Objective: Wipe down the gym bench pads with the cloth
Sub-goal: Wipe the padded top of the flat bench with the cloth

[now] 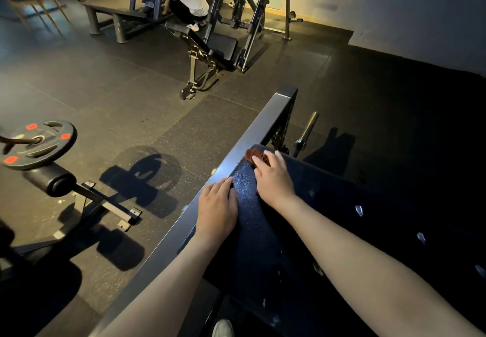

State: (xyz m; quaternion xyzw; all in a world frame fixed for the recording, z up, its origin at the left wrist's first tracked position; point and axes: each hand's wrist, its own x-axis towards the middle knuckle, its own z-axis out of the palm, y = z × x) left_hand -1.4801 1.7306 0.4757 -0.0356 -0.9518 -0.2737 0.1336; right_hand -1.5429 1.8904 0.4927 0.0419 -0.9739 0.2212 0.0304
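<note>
A dark textured bench pad (263,231) slopes up from the lower right toward the centre, with worn pale spots on its right side. A small reddish-brown cloth (256,155) lies at the pad's top end. My right hand (274,179) lies flat on the cloth and presses it onto the pad with straight fingers; most of the cloth is hidden under the palm. My left hand (217,208) rests flat on the pad's left edge, fingers straight, beside the metal frame.
A grey steel frame beam (236,158) runs along the pad's left side. A barbell end (306,133) lies behind it. A machine with a weight plate (38,143) stands at left. A person crouches by an adjustable bench (202,45) far back. Rubber floor lies between.
</note>
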